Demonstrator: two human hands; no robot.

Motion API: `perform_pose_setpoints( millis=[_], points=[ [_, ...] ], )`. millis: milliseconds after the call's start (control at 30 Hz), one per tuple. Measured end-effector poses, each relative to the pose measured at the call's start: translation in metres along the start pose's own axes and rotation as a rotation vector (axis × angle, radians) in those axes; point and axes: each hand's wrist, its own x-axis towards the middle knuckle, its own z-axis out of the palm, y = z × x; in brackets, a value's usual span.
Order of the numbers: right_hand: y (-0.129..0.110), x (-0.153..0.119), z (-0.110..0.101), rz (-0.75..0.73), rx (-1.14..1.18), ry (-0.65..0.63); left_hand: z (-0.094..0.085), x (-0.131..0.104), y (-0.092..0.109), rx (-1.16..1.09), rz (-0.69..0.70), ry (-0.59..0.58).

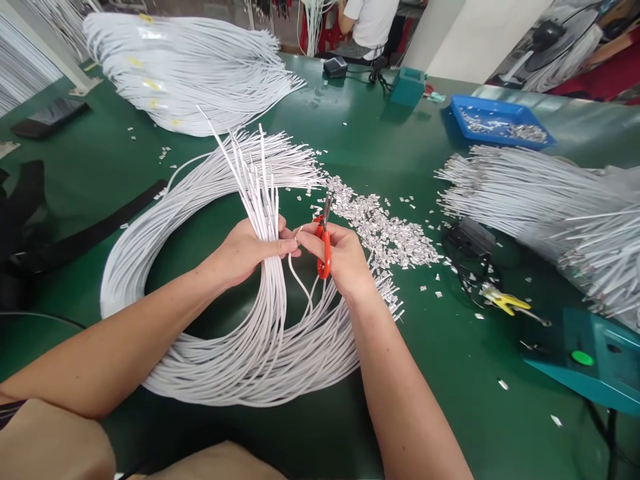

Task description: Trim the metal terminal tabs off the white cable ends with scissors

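Observation:
A large coil of white cables (pixel 240 380) lies on the green table in front of me. My left hand (pixel 245 250) is wrapped round a bunch of white cables (pixel 263 203) whose ends point up and away. Close beside it, my right hand (pixel 340 257) holds orange-handled scissors (pixel 325 250) with the blades pointing away from me. The fingertips of both hands meet at the end of a single white cable (pixel 299 283), which curves down to the coil. Small silvery scraps (pixel 387 230) are heaped to the right of the hands.
More white cable bundles lie at the back left (pixel 180 73) and the right (pixel 525 193). A blue tray (pixel 500 137) with scraps, a teal device (pixel 590 360), a black adapter (pixel 470 237) and yellow-handled pliers (pixel 505 300) are on the right. A person (pixel 370 27) sits beyond the table.

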Motion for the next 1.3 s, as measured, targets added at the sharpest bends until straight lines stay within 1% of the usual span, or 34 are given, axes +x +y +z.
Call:
perform_pose_setpoints(
  millis=[67,167,233,300,367,433,500,600,800,967,1033,1133,1300],
  points=[
    [0.003,0.001,0.001,-0.033,-0.02,0.034,0.001,-0.001,0.0,0.032,0.013,0.004],
    [0.007,0.002,0.005,-0.074,-0.067,0.15,0.002,-0.001,-0.001,0.099,0.024,0.029],
    [0.007,0.002,0.005,-0.055,-0.078,0.148,0.002,-0.001,-0.002,0.113,0.023,0.058],
    [0.005,0.003,0.0,-0.019,-0.148,0.098,0.002,0.0,-0.003,0.091,0.021,0.075],
    [0.002,0.003,-0.009,-0.013,-0.357,0.083,0.001,0.001,-0.005,0.059,0.02,0.075],
    [0.001,0.002,-0.017,-0.032,-0.64,0.098,-0.001,0.002,-0.005,0.033,0.019,0.078],
    [0.002,0.002,-0.023,-0.061,-0.867,0.09,-0.001,0.001,-0.005,0.031,0.015,0.088],
    [0.004,0.001,-0.022,-0.1,-1.024,0.045,-0.001,0.0,-0.003,0.057,0.009,0.1],
    [0.003,-0.001,-0.015,-0.099,-1.134,0.037,0.001,-0.001,-0.001,0.16,0.052,0.117],
    [0.002,-0.003,-0.016,-0.144,-1.193,0.058,0.0,0.0,-0.002,0.156,0.056,0.091],
    [0.002,-0.003,-0.016,-0.161,-1.207,0.068,-0.001,0.0,-0.004,0.155,0.065,0.102],
    [0.003,-0.002,-0.016,-0.173,-1.202,0.074,-0.002,0.001,-0.006,0.115,0.058,0.114],
    [0.004,-0.002,-0.015,-0.202,-1.196,0.085,-0.001,0.002,-0.006,-0.004,0.01,0.082]
  ],
)
